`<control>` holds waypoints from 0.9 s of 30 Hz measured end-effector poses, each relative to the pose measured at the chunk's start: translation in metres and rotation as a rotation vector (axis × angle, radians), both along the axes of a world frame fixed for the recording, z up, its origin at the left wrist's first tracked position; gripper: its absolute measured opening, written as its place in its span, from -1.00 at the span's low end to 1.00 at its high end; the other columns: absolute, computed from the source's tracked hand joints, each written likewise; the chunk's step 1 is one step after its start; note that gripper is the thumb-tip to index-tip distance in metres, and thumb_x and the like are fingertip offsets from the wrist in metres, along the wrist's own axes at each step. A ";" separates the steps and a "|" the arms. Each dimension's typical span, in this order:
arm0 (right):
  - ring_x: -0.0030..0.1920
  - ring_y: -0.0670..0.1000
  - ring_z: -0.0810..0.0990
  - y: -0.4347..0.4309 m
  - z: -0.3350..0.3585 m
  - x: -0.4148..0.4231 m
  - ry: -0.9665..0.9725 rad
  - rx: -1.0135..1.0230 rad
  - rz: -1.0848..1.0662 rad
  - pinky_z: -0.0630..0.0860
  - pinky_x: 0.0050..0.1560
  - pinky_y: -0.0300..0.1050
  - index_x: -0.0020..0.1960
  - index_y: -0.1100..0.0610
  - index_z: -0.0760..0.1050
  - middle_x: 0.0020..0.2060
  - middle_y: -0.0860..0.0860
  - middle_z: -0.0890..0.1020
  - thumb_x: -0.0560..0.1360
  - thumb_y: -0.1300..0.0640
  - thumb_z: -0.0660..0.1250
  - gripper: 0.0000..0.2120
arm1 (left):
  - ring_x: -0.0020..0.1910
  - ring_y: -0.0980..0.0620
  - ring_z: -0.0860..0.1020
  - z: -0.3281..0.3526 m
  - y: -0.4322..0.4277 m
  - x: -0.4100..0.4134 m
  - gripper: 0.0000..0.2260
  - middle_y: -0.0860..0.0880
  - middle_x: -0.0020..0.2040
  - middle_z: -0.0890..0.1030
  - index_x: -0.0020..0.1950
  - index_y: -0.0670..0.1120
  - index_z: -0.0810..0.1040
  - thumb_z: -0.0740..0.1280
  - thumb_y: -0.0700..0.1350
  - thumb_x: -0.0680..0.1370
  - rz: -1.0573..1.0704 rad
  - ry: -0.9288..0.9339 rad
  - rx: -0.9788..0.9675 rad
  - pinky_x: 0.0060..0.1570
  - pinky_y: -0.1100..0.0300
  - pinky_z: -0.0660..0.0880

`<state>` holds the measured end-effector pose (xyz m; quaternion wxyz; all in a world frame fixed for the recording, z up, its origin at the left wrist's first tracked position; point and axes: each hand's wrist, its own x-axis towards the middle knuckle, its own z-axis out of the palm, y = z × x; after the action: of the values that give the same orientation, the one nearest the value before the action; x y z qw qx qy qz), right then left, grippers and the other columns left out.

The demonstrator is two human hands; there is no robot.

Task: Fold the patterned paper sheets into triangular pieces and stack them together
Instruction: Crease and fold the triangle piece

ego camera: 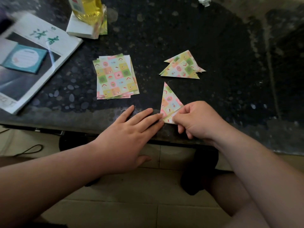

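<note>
A patterned sheet folded to a triangle (170, 100) lies near the front edge of the dark table, its tip pointing away from me. My right hand (195, 119) pinches a folded flap at its lower right corner. My left hand (130, 134) lies flat with straight fingers, the fingertips pressing the triangle's lower left corner. A pile of flat patterned sheets (115, 76) sits to the left. Several finished triangles (182, 66) lie stacked behind the one I hold.
A magazine (41, 51) with a small teal booklet (24, 58) on it lies at the left. At the back stands a bottle of yellow liquid (87, 9) on a white box (80, 28). A crumpled white paper (204, 0) is at the far edge. The table's front edge (82, 127) is close.
</note>
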<state>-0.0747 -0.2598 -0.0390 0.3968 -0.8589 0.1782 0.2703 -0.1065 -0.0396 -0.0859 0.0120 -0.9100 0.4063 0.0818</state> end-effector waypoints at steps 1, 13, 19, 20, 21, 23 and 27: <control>-0.61 -0.06 0.43 0.000 0.000 0.000 -0.001 -0.002 0.000 0.42 -0.43 -0.20 -0.25 0.13 0.64 -0.45 0.03 0.67 0.49 0.23 0.35 -0.83 | 0.63 -0.10 0.14 0.000 0.000 0.000 -0.07 -0.04 0.65 0.18 0.67 -0.05 0.13 0.31 0.39 0.45 0.003 0.001 0.001 0.52 -0.29 0.20; -0.60 -0.04 0.43 0.001 0.000 0.000 0.007 -0.021 0.009 0.43 -0.40 -0.17 -0.28 0.13 0.63 -0.49 0.02 0.65 0.50 0.22 0.35 -0.81 | 0.63 -0.16 0.14 -0.005 -0.010 -0.014 -0.05 -0.09 0.65 0.16 0.66 -0.05 0.17 0.39 0.36 0.40 0.075 -0.007 -0.017 0.52 -0.35 0.13; -0.61 -0.05 0.43 0.001 0.001 0.000 0.004 -0.016 0.005 0.42 -0.42 -0.20 -0.29 0.13 0.62 -0.52 0.01 0.63 0.50 0.22 0.35 -0.80 | 0.64 -0.13 0.11 -0.006 -0.010 -0.014 -0.03 -0.05 0.66 0.15 0.67 -0.06 0.14 0.35 0.38 0.40 0.095 0.011 -0.038 0.55 -0.31 0.08; -0.60 -0.05 0.43 0.001 0.001 0.000 0.005 -0.014 0.005 0.42 -0.42 -0.20 -0.28 0.13 0.63 -0.50 0.02 0.64 0.50 0.22 0.36 -0.81 | 0.64 -0.13 0.10 -0.006 -0.009 -0.014 -0.03 -0.05 0.66 0.15 0.67 -0.06 0.13 0.34 0.38 0.40 0.095 0.014 -0.036 0.55 -0.31 0.07; -0.60 -0.04 0.43 0.001 0.001 0.000 0.005 -0.012 0.005 0.41 -0.43 -0.20 -0.26 0.13 0.63 -0.49 0.02 0.65 0.50 0.22 0.36 -0.82 | 0.64 -0.13 0.09 -0.006 -0.010 -0.014 -0.03 -0.05 0.66 0.15 0.67 -0.06 0.13 0.34 0.38 0.40 0.096 0.016 -0.035 0.55 -0.31 0.07; -0.59 -0.04 0.43 0.001 0.001 0.000 0.005 -0.013 0.006 0.42 -0.43 -0.19 -0.25 0.13 0.64 -0.48 0.03 0.66 0.50 0.22 0.35 -0.83 | 0.64 -0.13 0.10 -0.006 -0.010 -0.014 -0.04 -0.05 0.65 0.16 0.66 -0.06 0.15 0.35 0.38 0.40 0.098 0.017 -0.036 0.55 -0.31 0.07; -0.59 -0.03 0.43 0.001 0.000 0.000 -0.005 -0.015 0.005 0.40 -0.42 -0.19 -0.30 0.13 0.62 -0.47 0.04 0.66 0.48 0.23 0.36 -0.81 | 0.63 -0.13 0.12 -0.005 -0.011 -0.014 -0.04 -0.05 0.64 0.18 0.65 -0.05 0.18 0.37 0.37 0.38 0.102 0.018 -0.047 0.55 -0.31 0.09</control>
<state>-0.0751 -0.2588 -0.0392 0.3899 -0.8631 0.1769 0.2678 -0.1201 -0.0508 -0.0904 -0.0172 -0.9288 0.3613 0.0808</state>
